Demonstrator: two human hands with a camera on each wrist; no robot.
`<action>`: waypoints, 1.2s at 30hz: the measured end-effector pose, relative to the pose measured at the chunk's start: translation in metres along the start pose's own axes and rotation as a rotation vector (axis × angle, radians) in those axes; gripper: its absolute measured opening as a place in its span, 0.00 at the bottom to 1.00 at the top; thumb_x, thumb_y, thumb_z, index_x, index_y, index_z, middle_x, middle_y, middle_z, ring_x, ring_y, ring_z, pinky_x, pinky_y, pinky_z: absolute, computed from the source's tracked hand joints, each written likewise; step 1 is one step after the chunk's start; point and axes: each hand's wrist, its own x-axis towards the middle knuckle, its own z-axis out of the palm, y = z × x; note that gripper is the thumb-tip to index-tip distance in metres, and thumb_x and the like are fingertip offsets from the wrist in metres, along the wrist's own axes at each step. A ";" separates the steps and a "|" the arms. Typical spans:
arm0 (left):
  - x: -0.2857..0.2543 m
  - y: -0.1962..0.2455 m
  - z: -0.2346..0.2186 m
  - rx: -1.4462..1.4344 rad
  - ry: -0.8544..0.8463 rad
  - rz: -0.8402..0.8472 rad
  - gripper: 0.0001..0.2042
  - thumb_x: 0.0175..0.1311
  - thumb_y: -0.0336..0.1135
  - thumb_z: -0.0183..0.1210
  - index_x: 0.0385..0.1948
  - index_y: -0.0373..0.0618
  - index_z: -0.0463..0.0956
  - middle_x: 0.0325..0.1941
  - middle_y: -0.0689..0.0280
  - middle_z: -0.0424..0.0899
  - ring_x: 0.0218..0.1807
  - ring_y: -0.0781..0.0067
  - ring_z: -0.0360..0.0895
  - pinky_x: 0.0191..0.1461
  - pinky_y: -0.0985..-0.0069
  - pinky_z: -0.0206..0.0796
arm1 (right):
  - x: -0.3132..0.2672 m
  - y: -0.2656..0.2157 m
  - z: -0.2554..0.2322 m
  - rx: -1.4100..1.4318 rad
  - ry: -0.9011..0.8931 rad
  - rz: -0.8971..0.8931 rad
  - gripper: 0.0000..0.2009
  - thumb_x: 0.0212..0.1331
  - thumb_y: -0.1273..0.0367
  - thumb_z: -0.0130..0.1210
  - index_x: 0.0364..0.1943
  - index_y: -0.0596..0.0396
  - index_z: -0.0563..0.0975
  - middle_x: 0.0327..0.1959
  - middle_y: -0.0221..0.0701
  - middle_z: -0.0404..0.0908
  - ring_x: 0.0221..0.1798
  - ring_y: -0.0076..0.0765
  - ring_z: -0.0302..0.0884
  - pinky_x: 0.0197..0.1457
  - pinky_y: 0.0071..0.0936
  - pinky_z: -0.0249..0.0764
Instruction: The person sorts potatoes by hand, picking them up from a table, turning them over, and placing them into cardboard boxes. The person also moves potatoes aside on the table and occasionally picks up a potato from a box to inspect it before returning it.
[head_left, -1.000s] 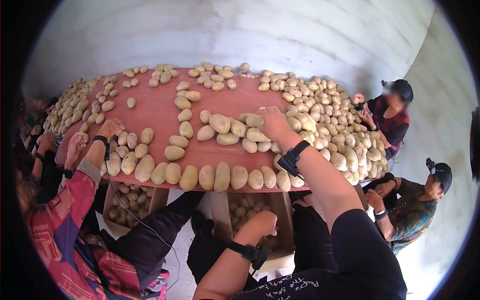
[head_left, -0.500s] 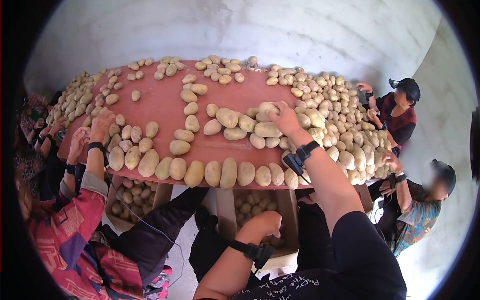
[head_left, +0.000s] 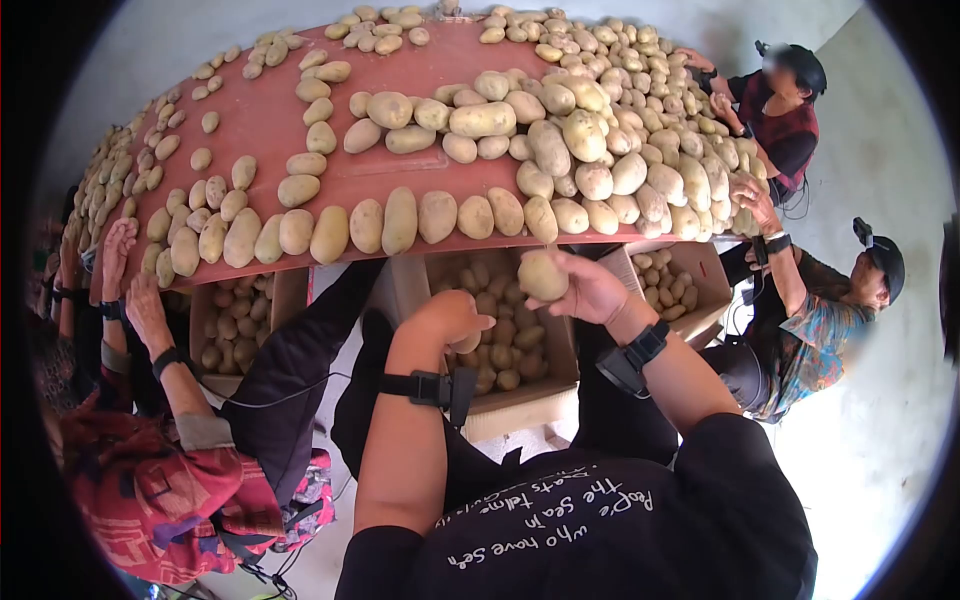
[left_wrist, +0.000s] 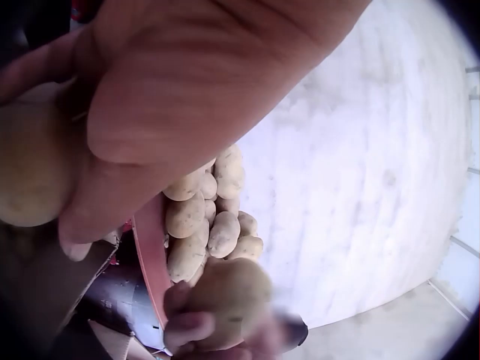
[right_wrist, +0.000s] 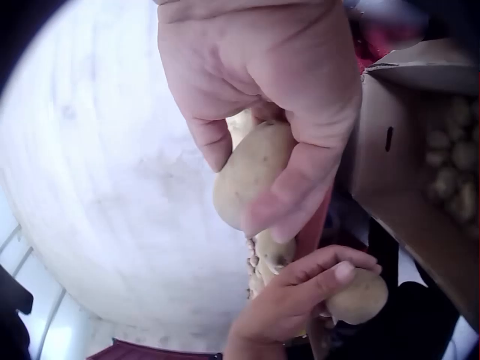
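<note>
My right hand [head_left: 592, 288] grips a pale yellow potato [head_left: 543, 275] between thumb and fingers, just in front of the table edge and above an open cardboard box. In the right wrist view this potato [right_wrist: 255, 172] shows clearly under the curled fingers. Beside it, my left hand [head_left: 448, 318] is over the same box. It holds a second potato [right_wrist: 358, 297], best seen in the right wrist view; from the head most of it is hidden behind the fingers. The cardboard box [head_left: 522, 400] below both hands contains many potatoes.
A red table [head_left: 395, 182] carries a large potato heap [head_left: 640, 130] at right and a row of potatoes [head_left: 400, 220] along its near edge. More potato boxes [head_left: 284, 318] stand beneath. People work on either side, one in a red patterned sleeve [head_left: 160, 490] at left.
My right hand has come back from the table's middle with a potato, down over the box. The left hand has turned slightly and moved up and left in view. The head view tips downward.
</note>
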 end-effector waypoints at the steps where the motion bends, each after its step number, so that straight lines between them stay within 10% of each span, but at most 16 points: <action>1: 0.002 -0.007 0.001 0.035 -0.001 0.048 0.20 0.57 0.47 0.66 0.39 0.37 0.79 0.34 0.56 0.83 0.32 0.61 0.83 0.27 0.67 0.77 | -0.004 0.012 0.002 -0.065 0.067 0.023 0.26 0.71 0.58 0.48 0.66 0.58 0.63 0.54 0.46 0.76 0.53 0.53 0.81 0.44 0.32 0.87; 9: 0.027 -0.021 0.012 0.209 0.207 0.362 0.18 0.56 0.42 0.66 0.42 0.38 0.79 0.38 0.52 0.84 0.40 0.54 0.83 0.44 0.64 0.75 | 0.003 0.094 -0.020 -0.512 0.435 0.211 0.20 0.66 0.69 0.56 0.61 0.53 0.71 0.52 0.33 0.78 0.52 0.34 0.79 0.46 0.29 0.83; 14: 0.020 0.000 0.008 0.134 0.266 0.372 0.20 0.56 0.43 0.66 0.46 0.38 0.77 0.40 0.51 0.84 0.44 0.52 0.82 0.49 0.62 0.73 | 0.014 0.125 -0.023 -0.956 0.164 0.171 0.20 0.60 0.72 0.55 0.58 0.52 0.75 0.49 0.38 0.80 0.51 0.38 0.80 0.49 0.34 0.80; 18: 0.019 0.014 0.006 0.116 0.250 0.400 0.20 0.58 0.42 0.64 0.48 0.38 0.76 0.40 0.51 0.84 0.45 0.52 0.82 0.49 0.62 0.73 | 0.017 0.097 -0.015 -1.279 0.057 -0.045 0.15 0.57 0.68 0.56 0.48 0.54 0.80 0.42 0.43 0.83 0.48 0.43 0.82 0.51 0.38 0.75; 21: 0.028 0.018 0.006 0.101 0.262 0.433 0.20 0.59 0.41 0.63 0.49 0.37 0.76 0.41 0.50 0.84 0.45 0.52 0.82 0.50 0.62 0.72 | 0.012 0.033 0.010 -1.414 0.265 -0.074 0.11 0.58 0.67 0.55 0.41 0.56 0.82 0.38 0.42 0.83 0.44 0.45 0.82 0.50 0.38 0.76; 27: 0.039 0.027 0.016 0.089 0.242 0.461 0.20 0.60 0.40 0.62 0.49 0.36 0.76 0.43 0.49 0.84 0.46 0.51 0.81 0.50 0.62 0.72 | 0.017 -0.063 0.007 -1.427 0.713 -0.669 0.08 0.59 0.69 0.56 0.38 0.59 0.80 0.33 0.39 0.83 0.35 0.42 0.81 0.43 0.33 0.76; 31: 0.044 0.035 0.017 0.109 0.167 0.412 0.21 0.61 0.43 0.61 0.51 0.40 0.75 0.53 0.52 0.81 0.57 0.51 0.77 0.60 0.61 0.68 | 0.039 -0.114 -0.009 -1.761 1.086 -0.694 0.23 0.53 0.69 0.63 0.55 0.55 0.73 0.54 0.42 0.76 0.62 0.49 0.70 0.63 0.39 0.69; 36: 0.046 0.038 0.016 0.108 0.157 0.395 0.21 0.62 0.45 0.60 0.52 0.41 0.75 0.55 0.53 0.80 0.59 0.52 0.75 0.61 0.61 0.67 | 0.068 -0.139 -0.010 -1.891 1.207 -0.357 0.38 0.49 0.66 0.66 0.68 0.47 0.61 0.65 0.38 0.65 0.71 0.49 0.56 0.73 0.46 0.57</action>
